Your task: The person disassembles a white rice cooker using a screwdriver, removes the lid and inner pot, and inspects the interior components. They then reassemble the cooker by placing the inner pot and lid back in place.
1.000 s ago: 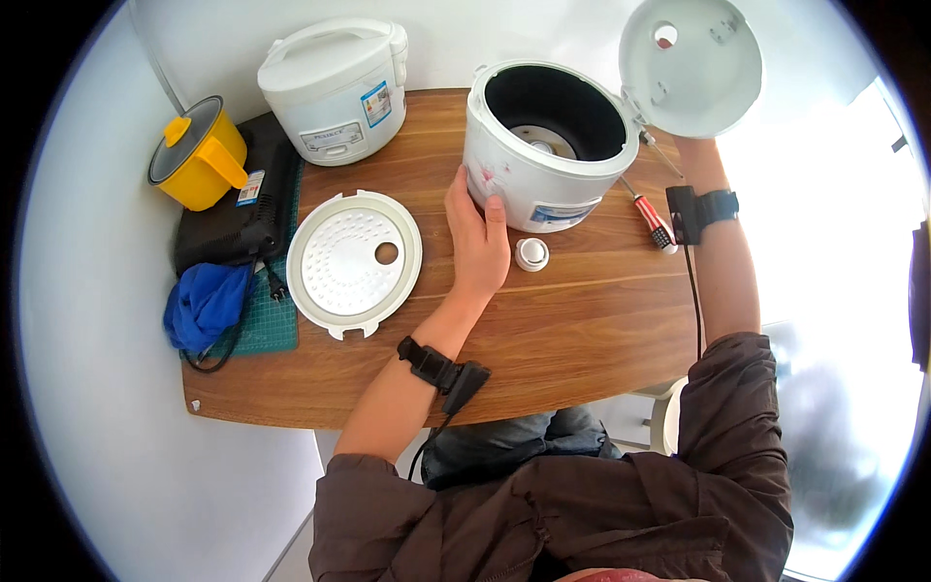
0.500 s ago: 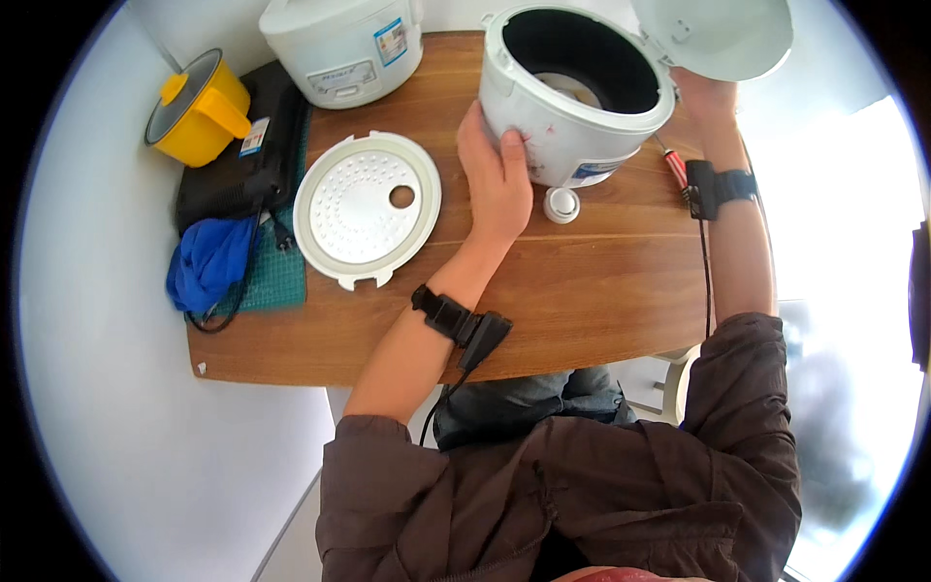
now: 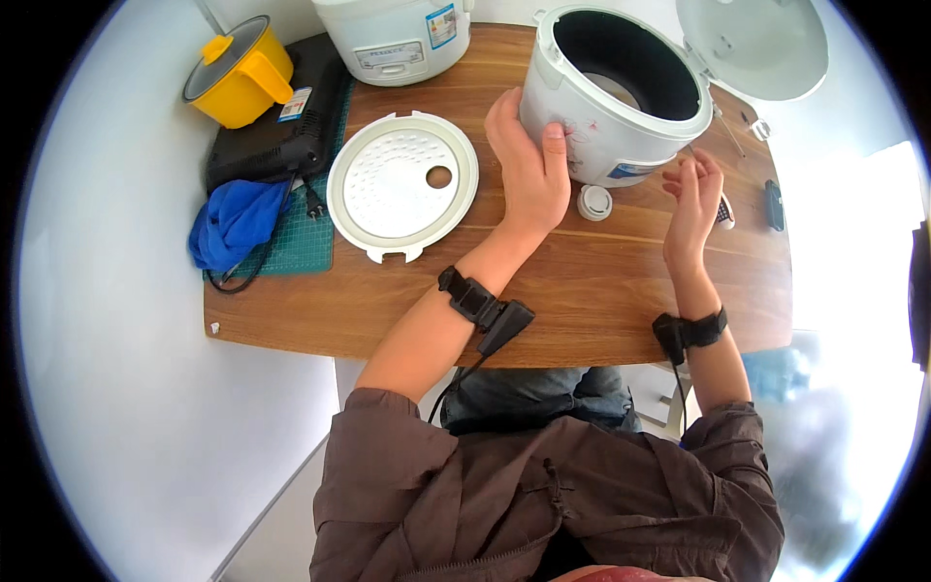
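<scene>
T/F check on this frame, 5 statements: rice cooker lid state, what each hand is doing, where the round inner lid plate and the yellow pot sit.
1. The open rice cooker has its lid swung open. True.
2. The left hand rests against the cooker's side wall. True.
3. The right hand grips the small white cap. False: the cap lies on the table between the hands; the right hand holds nothing, fingers loose near the cooker.
4. The round inner lid plate sits inside the cooker. False: it lies flat on the table, left of the left hand.
5. The yellow pot stands at the far left. True.
</scene>
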Action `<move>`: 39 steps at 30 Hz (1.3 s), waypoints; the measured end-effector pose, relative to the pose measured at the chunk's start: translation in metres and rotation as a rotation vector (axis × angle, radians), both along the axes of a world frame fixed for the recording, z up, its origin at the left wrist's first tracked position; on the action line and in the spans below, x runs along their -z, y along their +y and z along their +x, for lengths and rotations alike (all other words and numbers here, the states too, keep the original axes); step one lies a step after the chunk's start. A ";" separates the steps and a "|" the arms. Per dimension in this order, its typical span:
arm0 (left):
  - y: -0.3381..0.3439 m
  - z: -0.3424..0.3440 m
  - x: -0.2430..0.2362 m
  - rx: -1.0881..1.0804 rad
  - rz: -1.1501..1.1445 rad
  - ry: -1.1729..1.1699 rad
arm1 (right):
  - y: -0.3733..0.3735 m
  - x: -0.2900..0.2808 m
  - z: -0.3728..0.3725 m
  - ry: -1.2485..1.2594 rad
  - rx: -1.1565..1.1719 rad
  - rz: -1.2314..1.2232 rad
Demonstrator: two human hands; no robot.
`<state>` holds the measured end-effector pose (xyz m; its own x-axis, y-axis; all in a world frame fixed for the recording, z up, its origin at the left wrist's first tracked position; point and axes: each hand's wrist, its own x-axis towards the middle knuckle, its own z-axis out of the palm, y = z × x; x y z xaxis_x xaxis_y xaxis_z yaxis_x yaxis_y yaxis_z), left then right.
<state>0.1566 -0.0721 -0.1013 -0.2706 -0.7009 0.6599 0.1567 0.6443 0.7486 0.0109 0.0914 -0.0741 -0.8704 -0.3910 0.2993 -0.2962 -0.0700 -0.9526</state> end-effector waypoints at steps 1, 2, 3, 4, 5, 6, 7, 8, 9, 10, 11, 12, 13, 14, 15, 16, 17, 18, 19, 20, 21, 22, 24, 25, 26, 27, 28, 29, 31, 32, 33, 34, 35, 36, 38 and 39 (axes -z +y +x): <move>-0.001 0.004 -0.007 -0.029 -0.047 0.013 | 0.002 0.009 0.006 0.019 -0.022 0.016; -0.002 0.006 -0.017 -0.056 -0.099 0.032 | 0.003 0.015 0.010 0.045 -0.043 0.026; -0.004 0.013 -0.027 -0.037 -0.143 -0.053 | 0.006 0.020 0.015 0.077 -0.074 0.048; -0.006 0.027 -0.037 -0.020 -0.187 -0.139 | 0.008 0.025 0.020 0.109 -0.106 0.070; -0.007 0.040 -0.048 0.000 -0.230 -0.224 | 0.011 0.028 0.022 0.143 -0.135 0.092; -0.003 0.056 -0.058 0.013 -0.222 -0.335 | 0.016 0.029 0.026 0.181 -0.141 0.214; -0.002 0.071 -0.061 0.006 -0.275 -0.465 | 0.018 0.028 0.028 0.207 -0.165 0.253; -0.002 0.088 -0.062 -0.003 -0.328 -0.605 | 0.020 0.027 0.033 0.225 -0.193 0.290; -0.003 0.104 -0.062 -0.005 -0.379 -0.741 | 0.022 0.027 0.036 0.246 -0.215 0.329; -0.004 0.119 -0.058 -0.024 -0.386 -0.874 | 0.021 0.029 0.037 0.172 -0.244 0.296; -0.005 0.133 -0.055 -0.036 -0.397 -0.930 | 0.020 0.027 0.038 0.154 -0.277 0.306; -0.007 0.145 -0.049 -0.041 -0.407 -0.982 | 0.019 0.023 0.040 0.137 -0.304 0.321; -0.008 0.156 -0.044 -0.043 -0.419 -1.034 | 0.018 0.022 0.041 0.118 -0.329 0.335; -0.010 0.165 -0.039 -0.037 -0.397 -1.054 | 0.017 0.024 0.039 0.194 -0.300 0.373; -0.012 0.172 -0.035 -0.038 -0.375 -1.073 | 0.017 0.021 0.040 0.240 -0.317 0.383; -0.014 0.175 -0.031 -0.039 -0.366 -1.070 | 0.018 0.015 0.042 0.285 -0.335 0.393; -0.019 0.178 -0.026 -0.021 -0.384 -1.085 | 0.017 0.011 0.044 0.332 -0.353 0.400; -0.023 0.179 -0.022 -0.005 -0.403 -1.099 | 0.017 0.012 0.044 0.294 -0.374 0.384; -0.025 0.178 -0.020 0.011 -0.422 -1.114 | 0.018 0.012 0.045 0.337 -0.374 0.409; -0.024 0.175 -0.022 -0.005 -0.502 -1.150 | 0.018 0.012 0.045 0.383 -0.374 0.436; -0.023 0.174 -0.021 -0.009 -0.532 -1.155 | 0.018 0.012 0.047 0.428 -0.376 0.463; -0.023 0.173 -0.020 -0.014 -0.561 -1.160 | 0.018 0.009 0.048 0.542 -0.373 0.471; -0.022 0.172 -0.021 -0.036 -0.615 -1.166 | 0.018 0.009 0.049 0.622 -0.360 0.490; -0.022 0.173 -0.021 -0.055 -0.648 -1.180 | 0.017 0.010 0.049 0.663 -0.354 0.499; -0.023 0.175 -0.021 -0.075 -0.682 -1.193 | 0.017 0.010 0.049 0.673 -0.348 0.469; -0.022 0.177 -0.023 -0.096 -0.715 -1.207 | 0.017 0.011 0.049 0.702 -0.347 0.483; -0.020 0.179 -0.027 -0.120 -0.758 -1.179 | 0.017 0.011 0.048 0.731 -0.346 0.497; -0.016 0.181 -0.030 -0.116 -0.765 -1.146 | 0.017 0.012 0.048 0.759 -0.350 0.510; -0.010 0.183 -0.036 -0.110 -0.777 -1.079 | 0.017 0.011 0.047 0.766 -0.335 0.476; -0.006 0.184 -0.037 -0.096 -0.780 -1.044 | 0.016 0.011 0.049 0.767 -0.334 0.457; -0.002 0.185 -0.038 -0.082 -0.784 -1.008 | 0.016 0.012 0.049 0.759 -0.333 0.416; 0.002 0.185 -0.039 -0.068 -0.787 -0.972 | 0.016 0.012 0.048 0.751 -0.331 0.376; 0.007 0.186 -0.040 -0.058 -0.789 -0.959 | 0.016 0.012 0.048 0.745 -0.333 0.336; 0.012 0.186 -0.041 -0.049 -0.791 -0.945 | 0.015 0.012 0.050 0.720 -0.339 0.310; 0.021 0.184 -0.038 -0.039 -0.804 -0.918 | 0.016 0.009 0.053 0.673 -0.348 0.258; 0.026 0.183 -0.039 -0.024 -0.805 -0.918 | 0.017 0.007 0.055 0.634 -0.360 0.267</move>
<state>0.3395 -0.0461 -0.0628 -0.8571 -0.1914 0.4783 -0.2385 0.9703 -0.0392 0.0663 0.1082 -0.0811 -0.3700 -0.7461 0.5536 -0.7927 -0.0572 -0.6069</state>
